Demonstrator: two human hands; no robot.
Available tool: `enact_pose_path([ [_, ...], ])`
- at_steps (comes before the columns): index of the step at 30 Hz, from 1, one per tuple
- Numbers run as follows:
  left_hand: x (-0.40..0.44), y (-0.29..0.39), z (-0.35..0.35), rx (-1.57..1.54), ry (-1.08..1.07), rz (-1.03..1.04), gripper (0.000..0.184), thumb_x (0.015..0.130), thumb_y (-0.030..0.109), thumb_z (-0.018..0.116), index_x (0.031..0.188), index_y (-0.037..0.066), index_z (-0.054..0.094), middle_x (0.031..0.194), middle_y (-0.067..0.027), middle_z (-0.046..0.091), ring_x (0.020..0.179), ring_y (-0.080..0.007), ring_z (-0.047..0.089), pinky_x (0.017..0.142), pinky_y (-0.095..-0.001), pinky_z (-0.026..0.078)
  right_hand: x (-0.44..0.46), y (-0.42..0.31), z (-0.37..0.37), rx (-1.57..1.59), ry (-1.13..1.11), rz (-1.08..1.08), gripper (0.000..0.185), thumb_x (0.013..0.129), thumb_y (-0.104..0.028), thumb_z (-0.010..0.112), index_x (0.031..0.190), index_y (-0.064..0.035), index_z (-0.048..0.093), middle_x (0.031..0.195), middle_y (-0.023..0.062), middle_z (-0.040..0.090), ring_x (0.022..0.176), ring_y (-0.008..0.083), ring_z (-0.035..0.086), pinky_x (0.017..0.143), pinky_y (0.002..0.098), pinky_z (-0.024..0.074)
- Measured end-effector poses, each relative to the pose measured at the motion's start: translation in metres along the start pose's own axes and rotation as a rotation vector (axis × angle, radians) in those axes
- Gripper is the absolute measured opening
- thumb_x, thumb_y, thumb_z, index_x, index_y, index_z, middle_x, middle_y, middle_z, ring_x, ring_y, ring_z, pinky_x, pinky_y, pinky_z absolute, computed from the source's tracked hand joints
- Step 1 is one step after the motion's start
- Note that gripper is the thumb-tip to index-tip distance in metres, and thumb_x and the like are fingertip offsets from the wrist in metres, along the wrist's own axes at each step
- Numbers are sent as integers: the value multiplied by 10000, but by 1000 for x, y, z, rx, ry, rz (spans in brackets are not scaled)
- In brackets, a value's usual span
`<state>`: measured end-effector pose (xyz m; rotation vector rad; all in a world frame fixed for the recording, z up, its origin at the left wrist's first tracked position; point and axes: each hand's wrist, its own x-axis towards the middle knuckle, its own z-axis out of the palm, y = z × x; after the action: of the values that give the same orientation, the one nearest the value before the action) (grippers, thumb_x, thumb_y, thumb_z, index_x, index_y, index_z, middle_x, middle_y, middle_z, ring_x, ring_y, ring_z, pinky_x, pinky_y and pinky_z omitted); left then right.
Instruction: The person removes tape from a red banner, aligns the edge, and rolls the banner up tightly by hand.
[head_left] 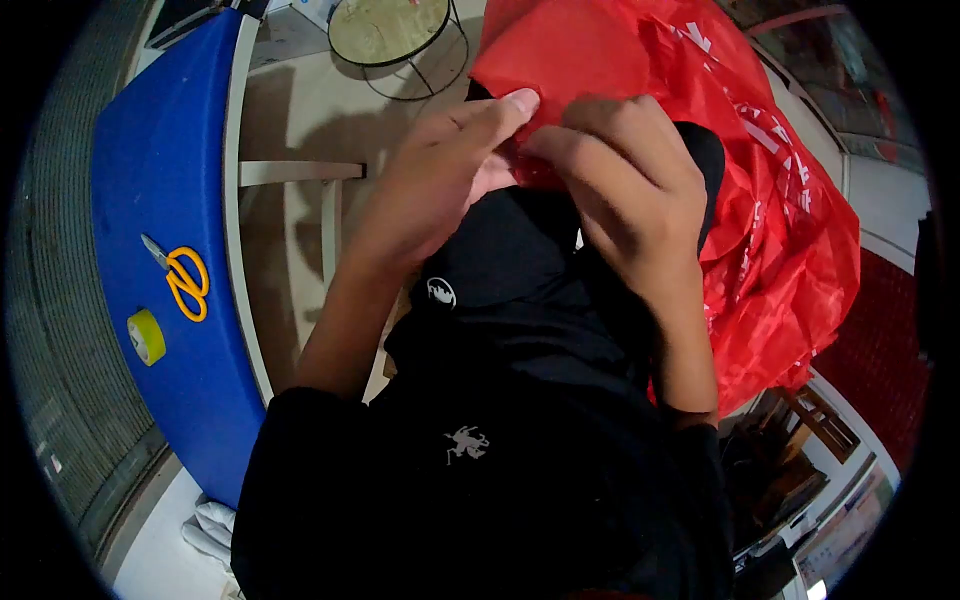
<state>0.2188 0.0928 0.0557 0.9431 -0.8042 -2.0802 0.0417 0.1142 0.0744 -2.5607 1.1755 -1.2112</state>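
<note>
A large, crumpled red sheet with white lettering drapes over my lap and down to the right. Its thin, shiny surface could be cloth or plastic; I cannot tell which. My left hand pinches the sheet's near edge between thumb and fingers. Close beside it, my right hand has its fingers bent down onto the same edge, gripping it. The fingertips of the right hand are partly hidden behind its knuckles. Both hands are above my black-clothed lap, a short gap apart.
On the left stands a blue-topped table with a pale frame. Orange-handled scissors and a yellow-green roll of tape lie on it. A round stool with thin black legs is at the top. Wooden furniture shows at lower right.
</note>
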Motion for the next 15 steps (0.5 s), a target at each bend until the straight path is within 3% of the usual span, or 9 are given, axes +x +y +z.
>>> enact_pose_path([
  [4, 1, -3, 6, -5, 24, 25, 256, 964, 212, 537, 1019, -30, 599, 1013, -100, 624, 959, -167, 620, 863, -343, 508, -5, 4, 3, -87, 81, -164, 257, 642, -107, 644, 891, -47, 648, 905, 46, 605, 772, 220, 581, 645, 318, 488],
  [8, 10, -12, 3, 71, 169, 181, 240, 960, 223, 557, 983, -6, 627, 904, -54, 634, 794, -134, 613, 749, -286, 503, -12, -3, -1, -120, 99, -210, 237, 636, -127, 650, 856, -39, 651, 880, 65, 607, 790, 216, 582, 675, 314, 506],
  [9, 13, -13, 2, 16, 190, 265, 238, 957, 230, 566, 976, 4, 639, 858, -39, 635, 736, -113, 597, 698, -260, 492, -17, -10, -6, -23, 21, -210, 247, 630, -141, 654, 856, -42, 652, 882, 69, 605, 807, 217, 584, 683, 312, 505],
  [11, 9, 3, -15, 94, 171, 241, 247, 952, 241, 577, 975, 5, 645, 828, -31, 633, 706, -91, 579, 664, -237, 471, -18, -12, -8, 78, -54, -213, 256, 624, -154, 657, 855, -44, 653, 883, 73, 604, 825, 219, 586, 691, 311, 505],
  [13, 4, 18, -3, 248, 182, 169, 269, 940, 263, 600, 973, 1, 657, 809, -24, 629, 644, -45, 533, 584, -188, 417, -13, -9, -2, 94, 65, -82, 341, 658, -133, 717, 978, -44, 637, 971, 86, 616, 873, 251, 592, 735, 338, 489],
  [15, 6, 12, -8, 317, 92, 179, 276, 941, 266, 597, 949, -2, 665, 813, -22, 641, 685, -52, 563, 620, -201, 450, -4, -5, -5, 11, 112, 52, 410, 666, -110, 759, 1052, -51, 633, 1058, 105, 606, 885, 260, 595, 749, 331, 489],
])
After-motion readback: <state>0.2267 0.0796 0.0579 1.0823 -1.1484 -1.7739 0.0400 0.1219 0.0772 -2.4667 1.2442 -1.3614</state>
